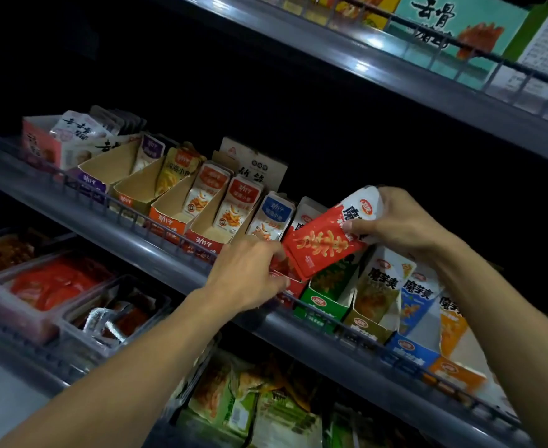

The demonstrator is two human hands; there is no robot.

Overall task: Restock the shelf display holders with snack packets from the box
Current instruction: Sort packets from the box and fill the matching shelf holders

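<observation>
A single head-worn camera is looking forward and slightly down, close to the middle shelf, which is slanting from the left edge toward the lower right of the frame. The upper shelf is crossing the upper right, seen from below. Both forearms are entering from the bottom edge.

Your middle shelf runs from left edge down to lower right, with a row of display holders standing on it behind the wire rail. Your left hand sits at frame centre, at the front of one holder. Your right hand is right of it and higher, holding a packet tilted above that holder. More holders continue lower right. Trays lie on the shelf below, lower left. Boxes sit on the top shelf, upper right.
</observation>
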